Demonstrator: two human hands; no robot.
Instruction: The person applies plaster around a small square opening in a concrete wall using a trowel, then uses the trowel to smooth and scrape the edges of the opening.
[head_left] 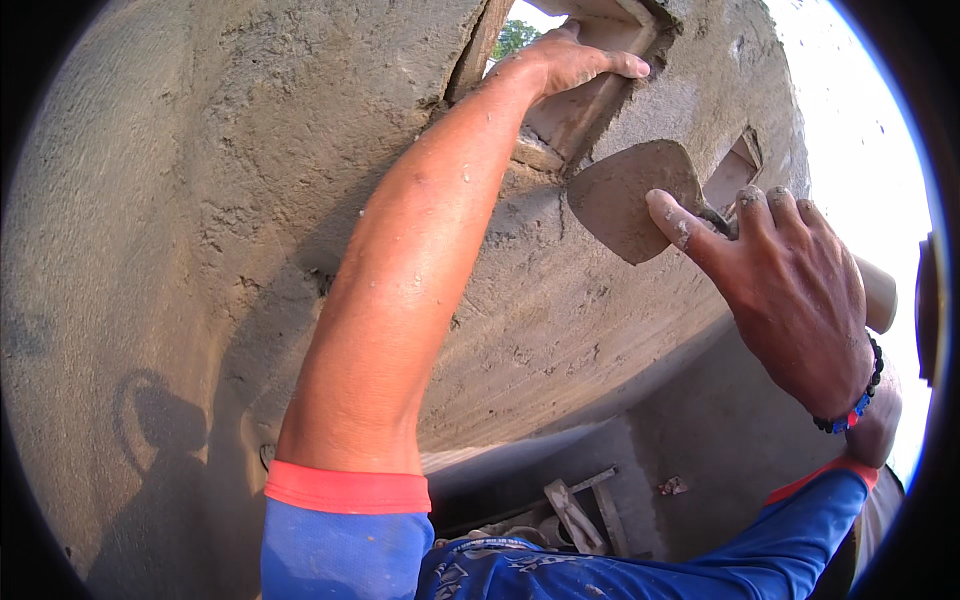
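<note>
Most of the handle (876, 294) of the trowel (628, 205) was covered by the right hand (795, 285). Some fingers of the left hand (568, 65) were hidden from view. The framed opening (598, 112) was cut off by the top edge, the blue shirt (620, 578) by the bottom one. A small scrap (672, 486) below could not be identified.

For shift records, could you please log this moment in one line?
left hand: at brown-framed opening in rough grey wall | right hand: holding brownish broad-bladed metal trowel
</note>
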